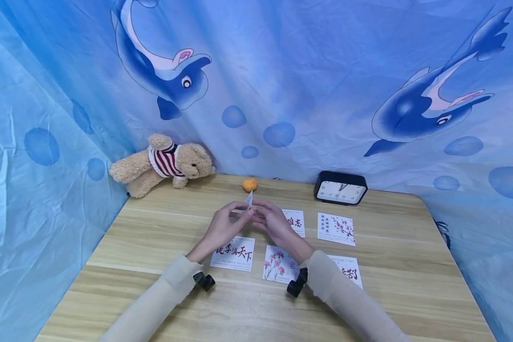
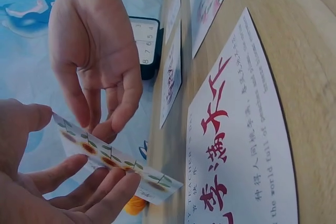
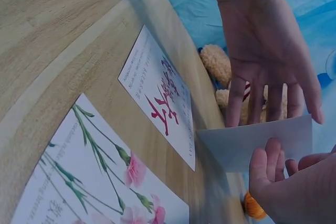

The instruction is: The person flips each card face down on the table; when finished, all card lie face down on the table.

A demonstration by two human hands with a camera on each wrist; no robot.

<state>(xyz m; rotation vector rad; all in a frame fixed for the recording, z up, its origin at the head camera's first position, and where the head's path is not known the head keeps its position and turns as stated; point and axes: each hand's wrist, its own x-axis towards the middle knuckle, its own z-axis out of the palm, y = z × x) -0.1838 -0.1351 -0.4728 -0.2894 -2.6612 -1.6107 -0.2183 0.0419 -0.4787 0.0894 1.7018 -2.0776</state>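
Above the table, my left hand [image 1: 223, 229] pinches a thin card [image 2: 118, 161] with the thumb at one corner and the fingers along its edge. Sunflowers are printed on the side facing the left wrist view; the right wrist view shows a plain pale back. My right hand [image 1: 279, 227] is at that back, its fingers loosely bent and close against the card; contact is hard to tell. Beneath the hands lie a card with red lettering [image 1: 232, 254] and a carnation card [image 1: 274, 267]. The right arm partly covers two lettered cards [image 1: 298, 221] [image 1: 348, 270].
A plum-blossom card [image 1: 336, 229] lies to the right. Along the back are a teddy bear [image 1: 166, 164] lying on its side, a small orange ball [image 1: 250, 184] and a black clock [image 1: 341, 188]. A blue dolphin-print curtain [image 1: 316, 85] hangs behind the wooden table [image 1: 248, 313].
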